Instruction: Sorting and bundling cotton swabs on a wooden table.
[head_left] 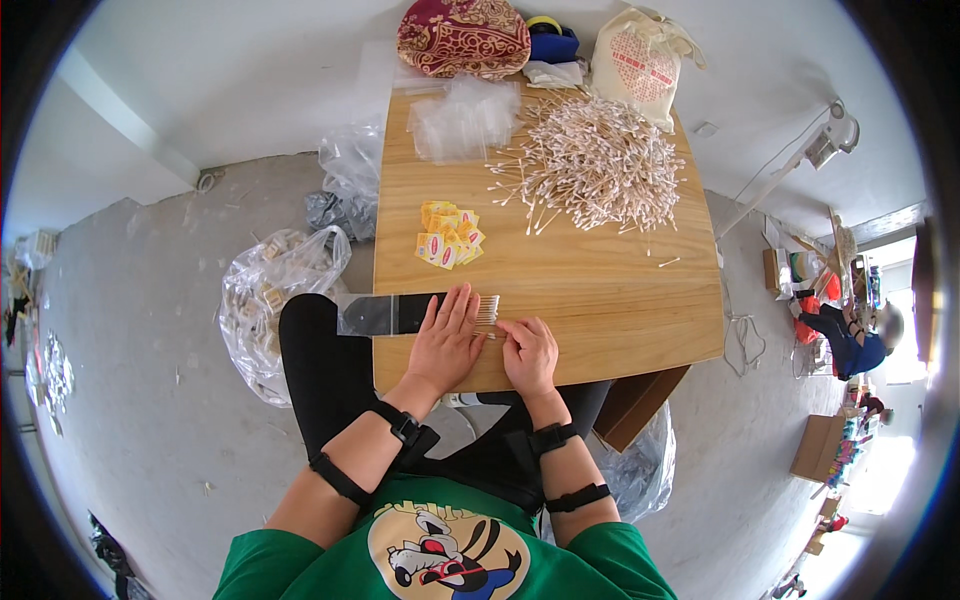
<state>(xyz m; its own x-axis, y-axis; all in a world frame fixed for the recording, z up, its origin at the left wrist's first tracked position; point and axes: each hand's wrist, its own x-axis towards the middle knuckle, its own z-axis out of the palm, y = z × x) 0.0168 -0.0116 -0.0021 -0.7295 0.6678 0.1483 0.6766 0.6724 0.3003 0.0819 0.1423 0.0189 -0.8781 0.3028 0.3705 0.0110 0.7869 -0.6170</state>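
Observation:
My left hand [450, 335] lies flat, fingers stretched, over the right end of a black strip [405, 314]. A clear plastic bag [352, 314] shows around the strip's left part and reaches past the table's left edge. Beside my left fingers lies a short row of cotton swabs [488, 309], partly hidden under the hand. My right hand [530, 352] rests to the right of the row, its fingers curled and pressed together. Its fingertips reach the row's near end; whatever they may hold is hidden. A large heap of cotton swabs [600, 165] covers the far right of the table.
On the wooden table [600, 290] lie small yellow-and-white packets [450, 237] and a stack of clear bags [465, 120]. A patterned red bundle [463, 38] and a cream drawstring bag [642, 62] stand at the far edge. Filled plastic bags [275, 310] sit on the floor at left.

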